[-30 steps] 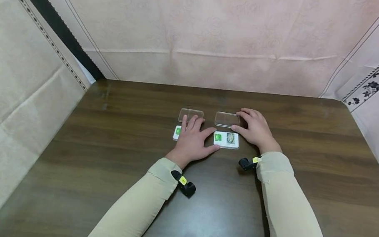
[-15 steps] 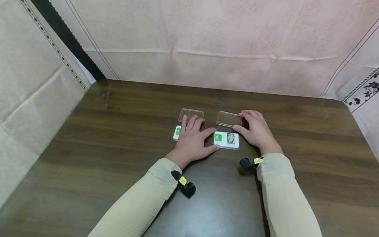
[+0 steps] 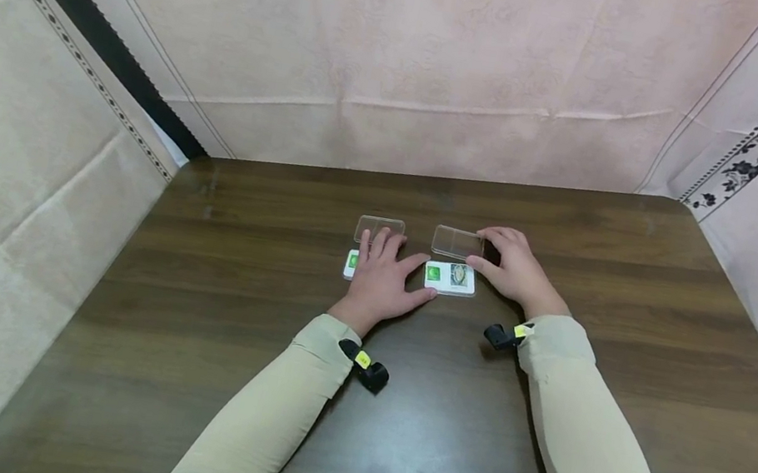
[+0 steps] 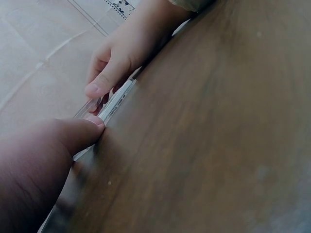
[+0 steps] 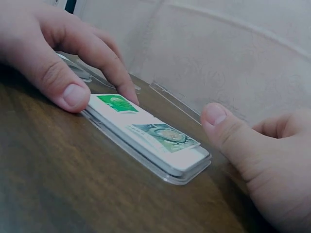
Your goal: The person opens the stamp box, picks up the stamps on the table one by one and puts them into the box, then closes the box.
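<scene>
In the head view, my left hand [image 3: 382, 283] spreads over two flat white cases. Its thumb and index finger hold the left end of the right-hand case [image 5: 160, 138], which bears a green sticker and a stamp-like picture. The left-hand case [image 3: 350, 264] is mostly hidden under my other fingers. My right hand [image 3: 513, 273] grips the right end of a clear plastic lid [image 3: 456, 242] between thumb and fingers, just beyond the right-hand case. In the left wrist view, that lid [image 4: 87, 108] shows beside the case; whether they touch I cannot tell.
Another clear plastic lid [image 3: 379, 228] lies beyond my left fingertips. The brown wooden table [image 3: 255, 248] reaches to pale cloth hangings [image 3: 417, 66] at the back and sides. Each wrist wears a small black camera.
My right hand and the clear lid have shifted slightly to the right, then a little toward me. My left hand stays on the cases.
</scene>
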Available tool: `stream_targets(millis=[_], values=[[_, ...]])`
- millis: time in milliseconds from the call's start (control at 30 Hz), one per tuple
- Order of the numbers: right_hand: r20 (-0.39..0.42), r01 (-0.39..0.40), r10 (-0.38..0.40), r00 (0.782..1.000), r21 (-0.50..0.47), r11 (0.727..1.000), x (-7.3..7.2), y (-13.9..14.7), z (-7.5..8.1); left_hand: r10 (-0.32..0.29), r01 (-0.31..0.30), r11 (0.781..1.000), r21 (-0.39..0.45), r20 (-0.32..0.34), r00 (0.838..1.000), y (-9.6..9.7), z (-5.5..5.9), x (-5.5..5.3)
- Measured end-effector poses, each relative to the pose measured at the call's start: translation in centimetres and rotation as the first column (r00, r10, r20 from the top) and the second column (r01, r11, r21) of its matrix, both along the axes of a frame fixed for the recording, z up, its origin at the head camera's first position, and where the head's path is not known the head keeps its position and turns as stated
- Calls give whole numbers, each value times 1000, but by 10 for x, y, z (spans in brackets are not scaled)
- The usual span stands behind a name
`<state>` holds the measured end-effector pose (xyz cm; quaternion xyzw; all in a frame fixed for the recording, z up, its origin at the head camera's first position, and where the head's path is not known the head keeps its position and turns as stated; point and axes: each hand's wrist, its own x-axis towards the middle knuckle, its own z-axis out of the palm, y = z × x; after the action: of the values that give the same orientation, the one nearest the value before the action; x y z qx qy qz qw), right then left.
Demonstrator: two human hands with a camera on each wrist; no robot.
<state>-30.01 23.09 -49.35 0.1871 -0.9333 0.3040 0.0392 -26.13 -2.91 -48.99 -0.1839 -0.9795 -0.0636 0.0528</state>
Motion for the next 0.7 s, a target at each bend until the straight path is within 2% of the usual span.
stream_targets(millis=[700], values=[[3,-42,42,999,12,999,26,0,1,5,-6,999,34,23,1000,0,2,1]])
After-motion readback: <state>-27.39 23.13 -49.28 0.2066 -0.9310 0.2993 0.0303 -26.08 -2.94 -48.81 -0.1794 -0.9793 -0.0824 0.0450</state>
